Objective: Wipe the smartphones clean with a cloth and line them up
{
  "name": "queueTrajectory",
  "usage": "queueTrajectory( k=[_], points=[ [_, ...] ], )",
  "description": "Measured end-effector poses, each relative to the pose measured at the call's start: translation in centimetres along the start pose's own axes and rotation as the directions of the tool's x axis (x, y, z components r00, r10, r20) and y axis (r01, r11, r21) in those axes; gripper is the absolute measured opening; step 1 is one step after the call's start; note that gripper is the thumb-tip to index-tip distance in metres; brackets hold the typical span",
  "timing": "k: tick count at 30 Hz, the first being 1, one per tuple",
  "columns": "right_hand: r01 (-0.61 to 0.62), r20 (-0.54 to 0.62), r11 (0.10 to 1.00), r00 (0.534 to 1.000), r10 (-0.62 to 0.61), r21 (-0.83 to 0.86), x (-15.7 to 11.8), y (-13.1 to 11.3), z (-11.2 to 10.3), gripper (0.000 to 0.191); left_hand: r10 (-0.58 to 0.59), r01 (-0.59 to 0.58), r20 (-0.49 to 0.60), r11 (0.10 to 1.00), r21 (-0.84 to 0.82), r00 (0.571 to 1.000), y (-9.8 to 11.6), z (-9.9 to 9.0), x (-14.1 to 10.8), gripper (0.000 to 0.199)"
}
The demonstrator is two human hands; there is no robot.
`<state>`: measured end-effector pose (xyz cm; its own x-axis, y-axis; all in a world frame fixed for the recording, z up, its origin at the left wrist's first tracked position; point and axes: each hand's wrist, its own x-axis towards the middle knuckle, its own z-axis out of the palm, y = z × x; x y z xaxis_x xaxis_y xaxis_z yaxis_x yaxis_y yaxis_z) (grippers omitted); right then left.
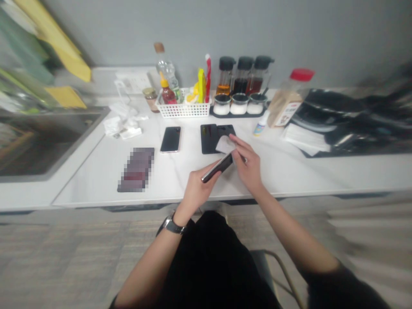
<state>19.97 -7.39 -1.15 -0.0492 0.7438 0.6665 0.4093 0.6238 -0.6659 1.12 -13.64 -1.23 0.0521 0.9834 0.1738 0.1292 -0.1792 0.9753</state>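
My left hand (pixel 198 189) is wrapped round a dark smartphone (pixel 219 168), held tilted above the counter's front part with its edge towards me. In my right hand (pixel 247 165) a white tissue (pixel 225 145) is pinched, close to the phone's far end; whether it touches the phone I cannot tell. Behind the tissue lies a flat black device (pixel 208 138), partly covered by it. Another smartphone (pixel 171 139) rests flat with its dark screen up. Further left is a flat dark rectangle (pixel 137 169), blurred out by pixels.
At the back stand a white basket (pixel 183 110) with bottles and packets, and a black rack (pixel 236 114) of seasoning jars. Crumpled tissues (pixel 119 122) lie near the sink (pixel 64 169). A small bottle (pixel 261 123) and red-lidded jar (pixel 288 101) are right, beside dark cookware (pixel 325 109).
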Motion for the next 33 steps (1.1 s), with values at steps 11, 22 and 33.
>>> queueTrajectory(
  k=[11,22,33],
  points=[
    [0.509,0.438,0.827,0.817,-0.375,-0.240,-1.5,-0.9,-0.8,0.051,0.030,-0.021,-0.060,0.990,0.140,0.998,-0.3,0.1,-0.1,0.005],
    [0.516,0.500,0.844,0.774,-0.387,-0.145,-3.5,-4.5,1.2,0.057,0.062,-0.043,-0.131,0.988,0.145,0.989,-0.7,-0.3,-0.1,0.026],
    [0.364,0.408,0.884,0.884,-0.230,-0.292,-2.0,-2.3,-0.3,0.051,0.150,-0.139,-0.021,0.956,0.260,0.988,-1.3,-0.2,0.0,0.017]
  ],
)
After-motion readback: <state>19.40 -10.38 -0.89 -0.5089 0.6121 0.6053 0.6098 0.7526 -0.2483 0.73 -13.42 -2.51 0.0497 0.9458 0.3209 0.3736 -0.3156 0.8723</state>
